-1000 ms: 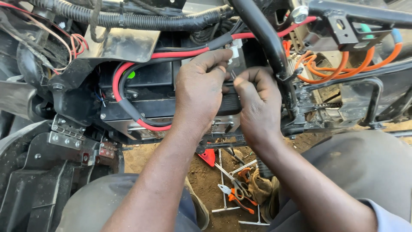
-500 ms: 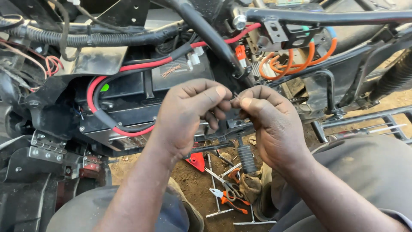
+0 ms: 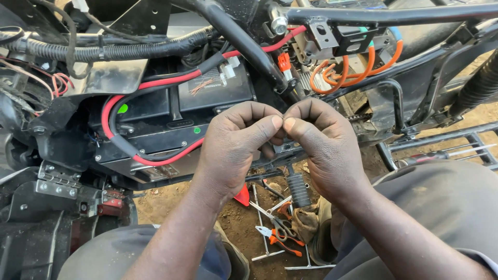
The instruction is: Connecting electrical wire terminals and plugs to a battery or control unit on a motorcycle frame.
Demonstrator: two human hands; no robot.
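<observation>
Left hand (image 3: 236, 148) and right hand (image 3: 324, 148) meet fingertip to fingertip, pinching something too small to tell, before the black battery (image 3: 171, 122).

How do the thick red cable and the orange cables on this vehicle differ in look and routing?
The red cable runs as one long line across the black battery box, looping down its left side and back under it; the orange cables sit coiled in short loops under a black bracket by the frame. The red cable lies left of the left hand, the orange cables above the right hand. Both are smooth, insulated wiring.
</observation>
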